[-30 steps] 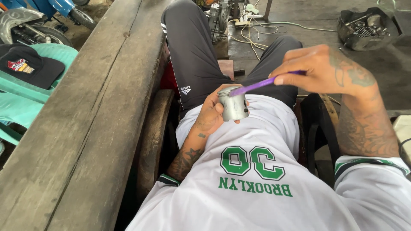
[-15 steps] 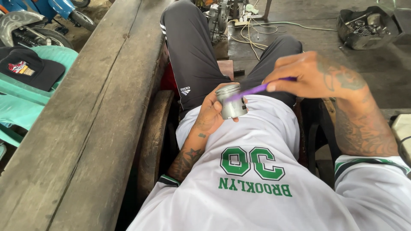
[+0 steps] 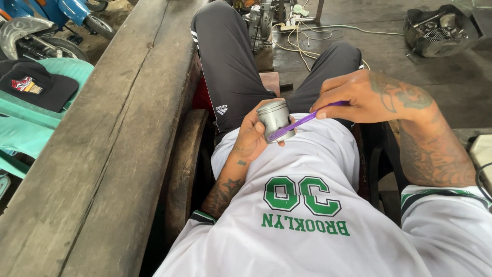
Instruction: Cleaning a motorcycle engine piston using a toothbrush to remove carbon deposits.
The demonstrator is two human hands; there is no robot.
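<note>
Metal part: a small grey piston [image 3: 275, 119] sat over the lap, just above the white shirt [image 3: 307, 205].
Left hand [image 3: 251, 137]: its fingers were wrapped round the piston's sides, closed tight on it.
Right hand [image 3: 369, 97]: it pinched the purple brush [image 3: 302, 122] by its handle, with the bristle end touching the piston.
Feel: the piston looked hard, smooth and a bit heavy, likely slippery; the round sides looked like the best place to hold.
Nearby: a wood bench [image 3: 102, 154] lay to the left.

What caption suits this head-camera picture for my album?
Left hand holds a metal piston while right hand presses a purple toothbrush against it.
</note>
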